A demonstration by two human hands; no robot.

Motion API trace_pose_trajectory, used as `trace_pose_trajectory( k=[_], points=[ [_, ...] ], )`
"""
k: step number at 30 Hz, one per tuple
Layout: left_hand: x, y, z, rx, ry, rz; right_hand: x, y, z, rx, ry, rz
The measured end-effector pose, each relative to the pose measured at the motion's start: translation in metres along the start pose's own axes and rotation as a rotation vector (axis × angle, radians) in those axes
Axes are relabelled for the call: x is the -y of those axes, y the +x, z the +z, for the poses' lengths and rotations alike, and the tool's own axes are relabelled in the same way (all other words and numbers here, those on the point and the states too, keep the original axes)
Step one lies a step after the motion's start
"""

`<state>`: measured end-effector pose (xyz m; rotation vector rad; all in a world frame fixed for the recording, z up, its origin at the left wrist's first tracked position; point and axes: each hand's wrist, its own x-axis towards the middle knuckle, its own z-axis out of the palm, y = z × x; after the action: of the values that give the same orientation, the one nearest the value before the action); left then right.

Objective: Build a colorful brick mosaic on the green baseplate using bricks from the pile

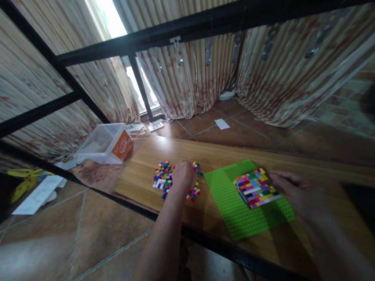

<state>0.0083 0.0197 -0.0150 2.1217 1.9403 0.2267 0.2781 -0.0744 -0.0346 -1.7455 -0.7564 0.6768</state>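
Forearms (163, 242) outstretched, left hand (183, 176) amid bricks (163, 175), right hand (301, 193) beside brick panel (256, 189)

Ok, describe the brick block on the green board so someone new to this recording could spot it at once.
Start at the wooden table and find the flat green board beside the right hand. On that board sits a raised block of many-coloured toy bricks. Unlike the loose bricks scattered around the left hand, these are packed together in tight rows.
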Motion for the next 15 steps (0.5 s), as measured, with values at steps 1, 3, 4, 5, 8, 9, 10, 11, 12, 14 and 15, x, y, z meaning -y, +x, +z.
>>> trace_pose_trajectory(
  k=[1,3,4,5,8,9,10,11,12,14,15],
  points=[
    [0.0,0.0,0.0,-0.003,-0.004,-0.003,0.0,0.0,0.0,0.002,0.019,0.037],
    [-0.001,-0.001,0.001,-0.018,-0.026,-0.004,-0.001,0.001,0.0,0.015,0.05,0.083],
    [0.0,-0.001,0.001,-0.028,-0.043,-0.002,-0.003,0.003,0.0,0.019,0.054,0.076],
    [0.0,-0.001,0.001,-0.037,-0.064,0.0,-0.005,0.004,0.0,0.024,0.058,0.065],
    [0.004,0.001,0.0,-0.041,-0.17,0.015,-0.007,0.007,-0.001,0.018,0.066,0.037],
    [0.005,0.003,0.0,-0.035,-0.237,0.029,-0.005,0.007,-0.001,-0.003,0.061,0.02],
    [0.005,0.004,-0.001,-0.023,-0.334,0.055,-0.001,0.005,-0.001,-0.028,0.049,-0.003],
    [0.004,0.004,-0.001,-0.002,-0.465,0.093,0.003,0.002,-0.001,-0.056,0.034,-0.029],
    [0.002,0.004,-0.001,0.033,-0.624,0.136,0.009,-0.002,0.001,-0.08,0.038,-0.065],
    [-0.008,0.0,0.0,0.12,-0.984,0.219,0.022,-0.013,0.005,-0.047,0.075,-0.086],
    [-0.014,-0.003,0.001,0.167,-1.145,0.248,0.027,-0.019,0.008,0.012,0.11,-0.088]
  ],
)
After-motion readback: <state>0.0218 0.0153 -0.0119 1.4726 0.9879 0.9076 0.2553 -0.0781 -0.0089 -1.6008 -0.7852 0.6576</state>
